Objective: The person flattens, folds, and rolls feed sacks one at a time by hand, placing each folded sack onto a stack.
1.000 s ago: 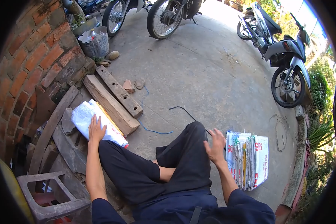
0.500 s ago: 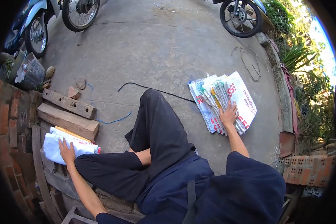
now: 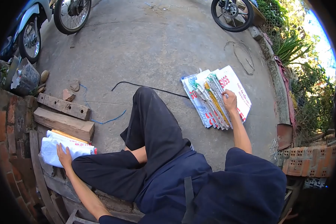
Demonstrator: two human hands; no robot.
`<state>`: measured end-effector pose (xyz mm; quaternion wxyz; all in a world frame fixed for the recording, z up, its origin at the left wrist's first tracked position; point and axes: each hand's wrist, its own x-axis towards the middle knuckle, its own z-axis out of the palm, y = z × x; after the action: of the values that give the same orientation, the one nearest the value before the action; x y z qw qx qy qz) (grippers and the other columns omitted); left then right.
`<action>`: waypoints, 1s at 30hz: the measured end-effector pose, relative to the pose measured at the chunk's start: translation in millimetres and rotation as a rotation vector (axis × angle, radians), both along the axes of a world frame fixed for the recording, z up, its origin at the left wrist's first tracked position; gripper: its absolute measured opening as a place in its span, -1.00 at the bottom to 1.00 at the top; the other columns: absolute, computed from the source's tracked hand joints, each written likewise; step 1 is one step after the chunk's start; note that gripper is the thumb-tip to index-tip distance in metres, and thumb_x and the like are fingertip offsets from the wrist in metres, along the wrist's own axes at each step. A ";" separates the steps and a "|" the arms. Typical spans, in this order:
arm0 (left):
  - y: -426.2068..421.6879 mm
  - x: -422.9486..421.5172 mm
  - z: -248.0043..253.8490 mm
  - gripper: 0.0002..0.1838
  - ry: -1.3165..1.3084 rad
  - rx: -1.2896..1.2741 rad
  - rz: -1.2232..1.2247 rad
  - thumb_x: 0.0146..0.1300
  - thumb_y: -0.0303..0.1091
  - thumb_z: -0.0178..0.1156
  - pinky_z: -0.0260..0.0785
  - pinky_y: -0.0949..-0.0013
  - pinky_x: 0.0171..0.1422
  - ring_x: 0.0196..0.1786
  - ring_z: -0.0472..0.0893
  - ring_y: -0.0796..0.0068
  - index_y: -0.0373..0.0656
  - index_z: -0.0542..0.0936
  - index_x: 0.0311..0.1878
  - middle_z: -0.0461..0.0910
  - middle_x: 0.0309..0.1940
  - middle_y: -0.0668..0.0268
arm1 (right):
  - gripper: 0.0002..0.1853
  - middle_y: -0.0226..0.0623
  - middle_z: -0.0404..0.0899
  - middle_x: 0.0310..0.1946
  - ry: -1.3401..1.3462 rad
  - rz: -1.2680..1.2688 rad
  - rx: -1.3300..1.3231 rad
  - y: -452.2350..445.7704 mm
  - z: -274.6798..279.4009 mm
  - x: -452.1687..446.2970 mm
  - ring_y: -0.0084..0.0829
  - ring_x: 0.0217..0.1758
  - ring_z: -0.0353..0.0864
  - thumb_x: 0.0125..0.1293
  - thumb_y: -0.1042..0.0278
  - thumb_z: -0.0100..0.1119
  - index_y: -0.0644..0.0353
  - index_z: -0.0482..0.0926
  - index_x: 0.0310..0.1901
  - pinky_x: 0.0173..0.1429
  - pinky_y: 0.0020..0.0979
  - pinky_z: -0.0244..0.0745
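Note:
My left hand (image 3: 64,156) lies with fingers stretched out on a small pile of folded white sacks (image 3: 50,151), beside my bent knee. One yellow-orange folded sack (image 3: 69,136) shows near the top edge of that pile. On the right, my right hand (image 3: 230,100) is over a larger fanned stack of folded printed sacks (image 3: 203,98). Its fingers are curled together at the folded edges; whatever they may pinch is hidden. A yellow fold (image 3: 216,102) shows among the white folds. Beneath the hand is a white sack with red print (image 3: 238,87).
Two wooden blocks (image 3: 63,123) lie by the left pile, near broken brick pieces (image 3: 68,95) and a blue string (image 3: 110,120). A black cord (image 3: 149,87) runs across the concrete to the right stack. Motorbike wheels (image 3: 233,15) stand at the back. A brick wall (image 3: 11,123) borders the left.
My right hand's fingers have gone from spread on the stack to curled together. More of the yellow fold shows. The left hand stays on its pile. The whole view has shifted slightly.

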<state>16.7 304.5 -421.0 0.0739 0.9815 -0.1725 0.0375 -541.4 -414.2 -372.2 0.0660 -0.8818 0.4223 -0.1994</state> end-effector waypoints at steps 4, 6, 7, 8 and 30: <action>0.1 -4.2 2.2 -0.43 0.012 -0.012 0.008 0.31 -0.25 0.14 0.15 0.13 0.45 0.42 0.26 -0.04 -0.23 0.35 0.35 0.23 0.42 -0.01 | -0.62 -0.02 0.55 0.08 -0.065 -0.201 0.037 3.2 16.3 6.5 -0.03 0.21 0.46 0.06 0.49 0.24 0.18 0.54 -0.01 0.28 -0.16 0.36; -1.6 -3.9 3.0 -0.43 0.008 -0.003 0.002 0.31 -0.25 0.14 0.16 0.13 0.45 0.42 0.26 -0.04 -0.23 0.35 0.35 0.24 0.41 -0.01 | -0.53 0.02 0.48 0.17 0.022 -0.148 0.044 -12.9 -5.8 -3.3 0.00 0.29 0.39 0.13 0.37 0.23 0.21 0.47 0.12 0.34 -0.16 0.31; -1.9 -4.2 3.9 -0.44 0.014 0.007 0.009 0.31 -0.25 0.14 0.16 0.13 0.44 0.42 0.26 -0.04 -0.23 0.35 0.35 0.24 0.41 -0.01 | -0.50 0.05 0.48 0.15 0.078 -0.065 0.015 -13.1 -7.1 -2.7 0.02 0.27 0.41 0.16 0.33 0.22 0.25 0.46 0.15 0.34 -0.17 0.31; -2.0 -4.3 4.7 -0.44 0.019 0.017 0.018 0.31 -0.25 0.14 0.17 0.13 0.44 0.41 0.27 -0.04 -0.23 0.36 0.35 0.24 0.41 -0.01 | -0.47 0.08 0.42 0.21 0.154 -0.070 0.076 -12.2 -7.2 -5.0 0.02 0.31 0.36 0.21 0.29 0.19 0.27 0.42 0.22 0.37 -0.14 0.27; -111.3 -66.8 89.6 -0.69 -0.290 -0.249 -0.124 0.28 -0.37 0.14 0.39 0.12 0.14 0.05 0.55 0.03 -0.27 0.54 0.06 0.59 -0.07 0.06 | -0.67 -0.26 0.66 -0.18 -0.806 0.495 0.768 80.7 230.2 278.0 -0.61 -0.25 0.61 0.39 0.42 0.05 0.50 0.53 0.07 -0.11 -0.61 0.49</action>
<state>-50.1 193.1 -331.5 0.1713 0.9367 -0.2354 0.1948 -263.4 -333.5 -142.0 0.5784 -0.7221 0.1881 -0.3296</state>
